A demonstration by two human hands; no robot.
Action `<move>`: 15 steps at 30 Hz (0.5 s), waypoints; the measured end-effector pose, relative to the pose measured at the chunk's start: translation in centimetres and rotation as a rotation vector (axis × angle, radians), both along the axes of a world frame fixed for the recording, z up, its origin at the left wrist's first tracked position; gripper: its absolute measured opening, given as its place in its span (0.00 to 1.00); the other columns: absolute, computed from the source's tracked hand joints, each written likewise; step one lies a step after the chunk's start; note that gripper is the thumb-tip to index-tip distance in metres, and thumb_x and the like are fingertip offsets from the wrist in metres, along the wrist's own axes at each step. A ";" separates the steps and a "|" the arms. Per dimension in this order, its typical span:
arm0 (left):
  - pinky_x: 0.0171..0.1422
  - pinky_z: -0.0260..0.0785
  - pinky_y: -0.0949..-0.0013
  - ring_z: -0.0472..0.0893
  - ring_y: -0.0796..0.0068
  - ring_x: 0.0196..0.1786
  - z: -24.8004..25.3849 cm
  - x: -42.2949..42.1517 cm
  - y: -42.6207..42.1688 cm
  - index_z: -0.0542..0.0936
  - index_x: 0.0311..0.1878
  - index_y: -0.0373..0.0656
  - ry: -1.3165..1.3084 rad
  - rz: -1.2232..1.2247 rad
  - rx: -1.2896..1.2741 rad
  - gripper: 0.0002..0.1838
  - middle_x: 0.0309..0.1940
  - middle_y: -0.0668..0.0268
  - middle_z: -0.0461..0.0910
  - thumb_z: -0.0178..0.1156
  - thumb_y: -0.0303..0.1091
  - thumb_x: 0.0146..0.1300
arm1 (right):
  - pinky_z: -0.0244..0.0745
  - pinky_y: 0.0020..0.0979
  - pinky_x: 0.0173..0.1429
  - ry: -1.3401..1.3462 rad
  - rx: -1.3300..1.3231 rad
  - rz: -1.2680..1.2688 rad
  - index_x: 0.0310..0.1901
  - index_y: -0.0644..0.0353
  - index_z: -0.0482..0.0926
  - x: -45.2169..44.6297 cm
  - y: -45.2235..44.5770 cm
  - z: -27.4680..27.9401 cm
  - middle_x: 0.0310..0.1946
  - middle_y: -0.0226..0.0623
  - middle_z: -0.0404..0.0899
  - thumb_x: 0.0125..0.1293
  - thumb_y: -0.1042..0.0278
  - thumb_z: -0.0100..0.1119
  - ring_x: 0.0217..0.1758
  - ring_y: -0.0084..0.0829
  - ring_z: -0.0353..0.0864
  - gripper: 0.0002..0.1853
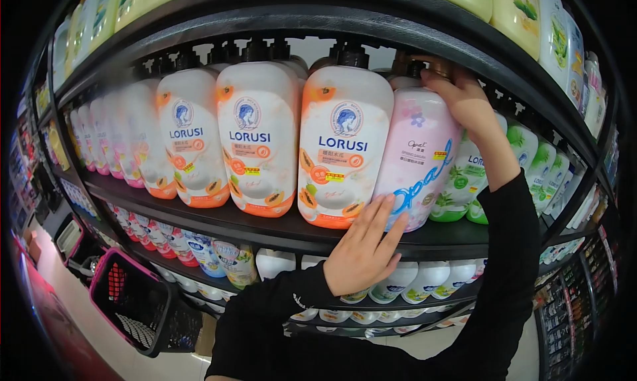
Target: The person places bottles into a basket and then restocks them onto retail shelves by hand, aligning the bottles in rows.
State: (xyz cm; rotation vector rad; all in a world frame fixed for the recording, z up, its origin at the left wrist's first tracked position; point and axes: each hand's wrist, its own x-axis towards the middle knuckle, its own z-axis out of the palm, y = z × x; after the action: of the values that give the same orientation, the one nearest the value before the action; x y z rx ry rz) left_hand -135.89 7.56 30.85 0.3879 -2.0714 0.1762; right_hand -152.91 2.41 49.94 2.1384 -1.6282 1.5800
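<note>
A pink pump bottle point(417, 139) with blue lettering stands slightly tilted on the middle shelf. My right hand point(464, 99) reaches over its shoulder and is closed around the brownish pump top, with some fingers hidden behind it. Low on the front, my left hand point(365, 248) lies with fingers stretched out, its tips against the bottle's base and the lower edge of the neighbouring white-and-orange LORUSI bottle point(342, 155). To the right of the pink bottle stand green-and-white bottles point(464, 182), partly covered by my right forearm.
More white-and-orange bottles point(255, 135) line the shelf point(265, 231) to the left. An upper shelf edge point(279, 26) runs close above the pumps. Yellow bottles point(514, 16) stand on top. At lower left is a black shopping basket point(133, 301) with a pink rim.
</note>
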 end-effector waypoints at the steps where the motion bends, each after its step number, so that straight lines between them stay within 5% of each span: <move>1: 0.60 0.59 0.54 0.61 0.42 0.60 0.0 -0.1 0.0 0.63 0.57 0.33 0.004 0.011 0.006 0.36 0.58 0.39 0.57 0.64 0.31 0.42 | 0.65 0.23 0.50 -0.020 -0.020 0.042 0.48 0.63 0.73 0.0 0.0 -0.1 0.41 0.37 0.77 0.55 0.58 0.59 0.43 0.26 0.74 0.22; 8: 0.61 0.58 0.54 0.61 0.42 0.60 -0.3 -0.3 -0.2 0.61 0.58 0.33 0.033 0.042 -0.022 0.38 0.59 0.38 0.56 0.64 0.29 0.41 | 0.66 0.24 0.51 -0.054 0.039 0.137 0.47 0.63 0.73 0.0 0.4 0.1 0.39 0.36 0.78 0.59 0.63 0.54 0.43 0.26 0.75 0.17; 15: 0.61 0.59 0.55 0.61 0.41 0.60 -0.3 -0.7 0.1 0.60 0.59 0.33 0.036 0.132 -0.058 0.40 0.59 0.38 0.55 0.65 0.30 0.40 | 0.65 0.25 0.50 -0.028 0.001 0.149 0.46 0.64 0.74 -0.5 0.5 0.4 0.38 0.38 0.78 0.55 0.56 0.57 0.42 0.29 0.74 0.21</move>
State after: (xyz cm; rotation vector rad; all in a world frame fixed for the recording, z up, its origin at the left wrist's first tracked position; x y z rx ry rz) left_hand -136.61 7.67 30.57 0.4890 -2.0011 0.3061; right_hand -153.40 2.88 50.34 2.2978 -1.5083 1.6549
